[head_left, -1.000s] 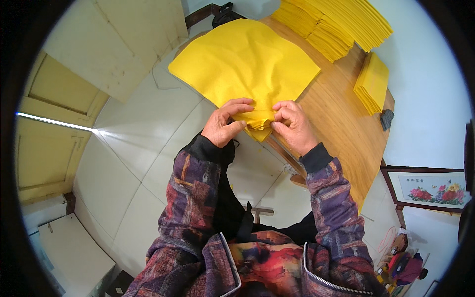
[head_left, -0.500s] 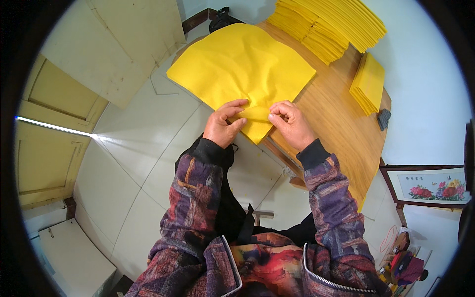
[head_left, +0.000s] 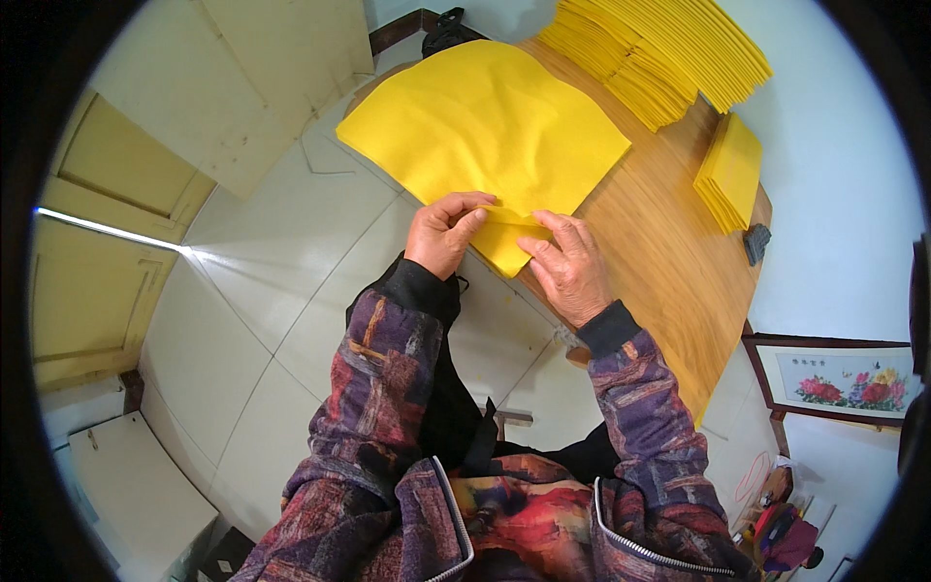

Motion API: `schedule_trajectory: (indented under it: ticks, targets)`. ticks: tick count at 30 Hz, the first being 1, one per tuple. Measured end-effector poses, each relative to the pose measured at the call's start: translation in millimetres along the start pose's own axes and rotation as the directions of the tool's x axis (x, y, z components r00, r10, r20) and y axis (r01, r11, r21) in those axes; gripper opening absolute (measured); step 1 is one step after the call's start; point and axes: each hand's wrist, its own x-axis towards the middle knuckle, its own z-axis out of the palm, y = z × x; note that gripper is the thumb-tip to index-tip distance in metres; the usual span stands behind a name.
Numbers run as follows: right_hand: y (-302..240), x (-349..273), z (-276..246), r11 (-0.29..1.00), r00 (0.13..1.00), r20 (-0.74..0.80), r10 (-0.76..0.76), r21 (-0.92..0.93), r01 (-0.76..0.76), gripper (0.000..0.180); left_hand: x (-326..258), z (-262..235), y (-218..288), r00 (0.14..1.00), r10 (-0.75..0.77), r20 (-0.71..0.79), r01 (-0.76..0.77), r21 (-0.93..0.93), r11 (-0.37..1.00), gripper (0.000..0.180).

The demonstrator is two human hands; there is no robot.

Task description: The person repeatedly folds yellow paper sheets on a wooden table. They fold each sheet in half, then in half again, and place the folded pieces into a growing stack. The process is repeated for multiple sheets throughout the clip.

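Observation:
A large yellow felt sheet (head_left: 485, 116), gently creased, lies over the table's near-left end. Its near corner hangs past the edge, with a folded strip across it. My left hand (head_left: 444, 233) pinches the left end of this fold between thumb and forefinger. At the fold's right end, my right hand (head_left: 570, 264) has its forefinger on the upper side and its thumb lower on the flap, with the felt between them. The other right fingers curl beside the forefinger. What lies under the sheet is hidden.
The wooden table (head_left: 669, 262) carries tall stacks of folded yellow felt (head_left: 650, 58) at the back. A smaller yellow stack (head_left: 729, 173) and a dark grey lump (head_left: 756, 244) lie near its right edge. A framed flower picture (head_left: 834, 376) is at the right.
My right thumb and forefinger have moved from a tight pinch to a wider hold on the fold. The strip lies flatter, and creases above it have smoothed. The whole view has shifted slightly.

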Motion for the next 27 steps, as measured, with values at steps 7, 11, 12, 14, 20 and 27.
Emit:
schedule_trajectory:
  ticks: [7, 11, 12, 14, 20, 27]
  targets:
    - [12.4, 5.2, 1.8, 0.974, 0.995, 0.055, 0.080, 0.208, -0.090, 0.015, 0.2, -2.5, -0.7, 1.000, -0.019, 0.010, 0.018, 0.027, 0.999, 0.020]
    - [15.5, 9.1, 2.6, 0.929, 0.987, 0.088, 0.136, 0.333, -0.158, 0.009, 0.3, -3.4, -0.9, 0.999, -0.043, 0.004, 0.043, 0.067, 0.997, 0.021]
    - [15.9, 10.1, 2.9, 0.909, 0.983, 0.095, 0.154, 0.377, -0.179, 0.007, -0.1, -3.7, -0.9, 0.999, -0.036, 0.005, 0.036, 0.070, 0.997, 0.021]
    - [17.2, 12.3, 3.0, 0.840, 0.961, 0.146, 0.236, 0.467, -0.277, 0.007, -0.2, -4.0, -0.9, 1.000, -0.026, 0.008, 0.026, 0.081, 0.996, 0.021]
    - [24.8, 18.5, -1.7, 0.699, 0.900, 0.304, 0.312, 0.568, -0.435, 0.008, 1.0, -2.5, -1.0, 1.000, 0.013, 0.014, -0.014, 0.039, 0.999, 0.020]
    - [20.8, 15.7, -1.3, 0.720, 0.914, 0.275, 0.297, 0.564, -0.404, 0.009, 0.8, 0.0, 0.9, 1.000, 0.005, -0.029, -0.004, 0.037, 0.999, 0.016]
